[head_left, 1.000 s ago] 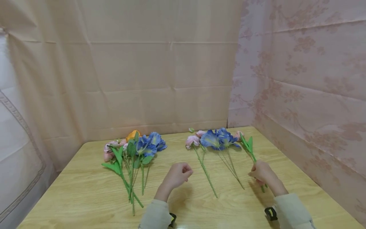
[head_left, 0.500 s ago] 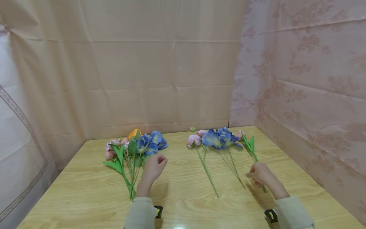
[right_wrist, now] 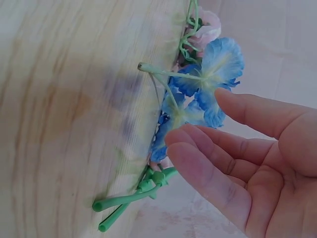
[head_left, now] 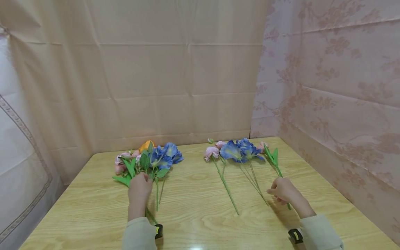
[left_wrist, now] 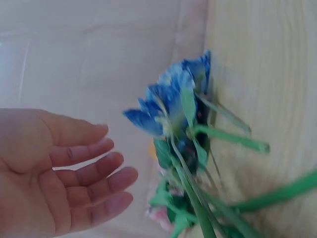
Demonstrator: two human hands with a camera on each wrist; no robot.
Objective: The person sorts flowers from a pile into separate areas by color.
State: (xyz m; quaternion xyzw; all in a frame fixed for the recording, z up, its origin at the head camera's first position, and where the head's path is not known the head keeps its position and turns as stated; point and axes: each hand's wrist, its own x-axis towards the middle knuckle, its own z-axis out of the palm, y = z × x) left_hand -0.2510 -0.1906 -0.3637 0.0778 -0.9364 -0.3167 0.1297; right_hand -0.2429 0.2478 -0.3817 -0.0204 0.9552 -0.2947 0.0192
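My left hand is over the stems of the left flower bunch, fingers loosely bent and nothing in them in the left wrist view. That bunch has blue flowers, an orange flower, pink flowers and green leaves. My right hand hovers by the stem of a pink tulip at the far right; the right wrist view shows its thumb and fingers apart, holding nothing. Left of it lie other blue flowers and a pale pink flower with a long green stem.
All the flowers lie on a light wood table, heads toward the back edge. A beige curtain hangs behind it and a patterned pink cloth to the right. Each wrist wears a dark strap.
My left hand has moved left, from the middle of the table to over the left bunch's stems. My right hand has barely shifted beside the tulip stem.
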